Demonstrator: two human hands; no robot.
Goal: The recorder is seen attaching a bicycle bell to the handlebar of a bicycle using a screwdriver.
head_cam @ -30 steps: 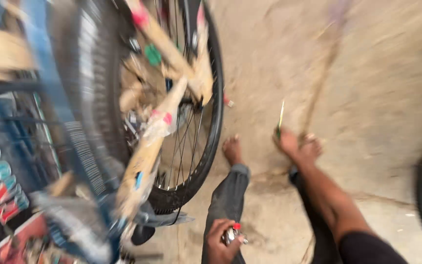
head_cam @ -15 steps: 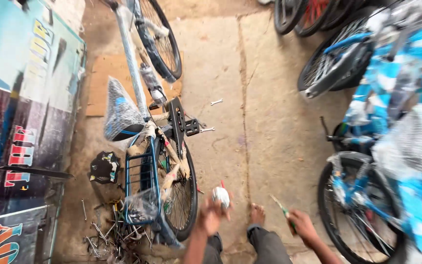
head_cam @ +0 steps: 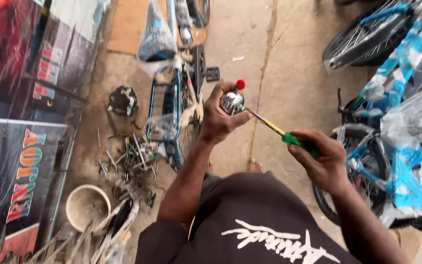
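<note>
Above the person's lap, the left hand point(head_cam: 218, 117) now holds the shiny bicycle bell point(head_cam: 232, 102) steady; at four o'clock the right hand point(head_cam: 318, 161) grips the screwdriver point(head_cam: 282, 134), its tip now meeting the bell.

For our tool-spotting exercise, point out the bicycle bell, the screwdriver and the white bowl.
bicycle bell point(head_cam: 231, 102): head view, shiny dome.
screwdriver point(head_cam: 269, 125): head view, yellow shaft section.
white bowl point(head_cam: 72, 197): head view, left rim.

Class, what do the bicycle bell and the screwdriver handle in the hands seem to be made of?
Bicycle bell: likely polished metal; it mirrors light brightly. Its red knob looks plastic. Screwdriver: green handle appears plastic, glossy; yellow collar; thin grey shaft looks like steel.
</note>
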